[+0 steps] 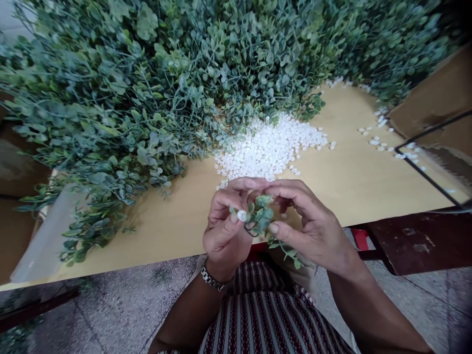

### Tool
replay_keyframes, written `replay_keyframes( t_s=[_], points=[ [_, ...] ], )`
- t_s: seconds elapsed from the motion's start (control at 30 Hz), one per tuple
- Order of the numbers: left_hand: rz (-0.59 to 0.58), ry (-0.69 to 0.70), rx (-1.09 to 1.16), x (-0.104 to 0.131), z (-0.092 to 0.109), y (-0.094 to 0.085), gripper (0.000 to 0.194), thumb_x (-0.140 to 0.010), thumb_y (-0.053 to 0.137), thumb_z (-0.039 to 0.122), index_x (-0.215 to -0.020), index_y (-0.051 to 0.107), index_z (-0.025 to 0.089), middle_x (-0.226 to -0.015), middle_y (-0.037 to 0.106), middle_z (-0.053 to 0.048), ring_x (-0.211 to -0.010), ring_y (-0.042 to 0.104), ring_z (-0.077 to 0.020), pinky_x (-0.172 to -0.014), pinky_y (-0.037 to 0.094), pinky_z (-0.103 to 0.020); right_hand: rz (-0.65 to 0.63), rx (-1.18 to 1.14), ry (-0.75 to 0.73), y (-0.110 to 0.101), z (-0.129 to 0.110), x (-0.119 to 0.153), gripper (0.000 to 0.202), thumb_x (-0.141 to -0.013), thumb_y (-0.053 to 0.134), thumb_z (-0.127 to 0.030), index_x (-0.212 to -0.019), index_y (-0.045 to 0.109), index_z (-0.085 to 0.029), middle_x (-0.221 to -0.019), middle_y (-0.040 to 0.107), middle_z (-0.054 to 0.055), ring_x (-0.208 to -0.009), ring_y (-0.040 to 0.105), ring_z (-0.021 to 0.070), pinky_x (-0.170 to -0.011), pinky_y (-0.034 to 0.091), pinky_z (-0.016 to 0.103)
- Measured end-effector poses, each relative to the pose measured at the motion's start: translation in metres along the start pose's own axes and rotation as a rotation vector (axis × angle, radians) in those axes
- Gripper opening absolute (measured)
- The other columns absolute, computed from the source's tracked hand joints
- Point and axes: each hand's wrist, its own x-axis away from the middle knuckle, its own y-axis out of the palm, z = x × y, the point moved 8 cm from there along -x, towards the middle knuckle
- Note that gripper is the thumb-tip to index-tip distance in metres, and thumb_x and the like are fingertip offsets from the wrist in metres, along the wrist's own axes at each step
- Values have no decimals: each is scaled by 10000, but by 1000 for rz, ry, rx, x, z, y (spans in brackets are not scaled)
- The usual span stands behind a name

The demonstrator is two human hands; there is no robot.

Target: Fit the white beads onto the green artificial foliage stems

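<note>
Between my two hands, at the front edge of the table, is an artificial leaf sprig (262, 216) with small green leaves. My left hand (226, 226) is closed, pinching a small white piece (242, 215) at the sprig's left end between thumb and finger. My right hand (313, 226) curves around the sprig's other side, thumb against the leaves; its fingertips are partly hidden. Part of the sprig hangs below my right thumb. Just beyond my fingers lies a heap of small white plastic pieces (263, 147).
A large mass of artificial greenery (177, 73) covers the back and left of the table (158, 231). A cardboard box (435, 93) with a black strap stands at the right, loose white pieces beside it. A translucent plastic sheet (44, 246) lies at the left edge.
</note>
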Motion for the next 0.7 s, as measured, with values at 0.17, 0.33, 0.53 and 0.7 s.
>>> replay_keyframes(
  t_s=[0.17, 0.33, 0.53, 0.7],
  points=[
    [-3, 4, -1, 1, 2, 1, 212, -757, 620, 355, -636, 505, 224, -882, 592, -8, -965, 593, -206, -978, 434, -476, 48, -243, 144, 1, 11, 2, 277, -815, 591, -172, -1088, 558, -210, -778, 596, 0, -662, 573, 111, -568, 492, 231],
    [-56, 34, -12, 3, 4, -1, 110, -761, 607, 295, -683, 567, 227, -859, 600, -15, -936, 585, -188, -1037, 379, -478, 136, -85, -91, -2, -6, 3, 94, -791, 585, -99, -836, 601, -180, -740, 600, 7, -674, 574, 121, -595, 490, 262],
    [4, -86, -141, 10, 2, -11, 57, -791, 557, 235, -767, 591, 196, -734, 590, -30, -753, 579, -168, -829, 488, -380, 302, 341, -486, -4, -29, 19, 266, -705, 644, -39, -924, 619, -187, -807, 620, 46, -729, 598, 158, -570, 521, 288],
    [-13, -244, -375, 19, 0, -13, 207, -732, 643, 328, -865, 595, 177, -765, 569, -36, -706, 517, -150, -640, 440, -252, 218, 407, -518, 4, -22, 27, 257, -709, 687, -99, -917, 644, -243, -828, 670, 34, -769, 626, 172, -634, 550, 322]
  ],
)
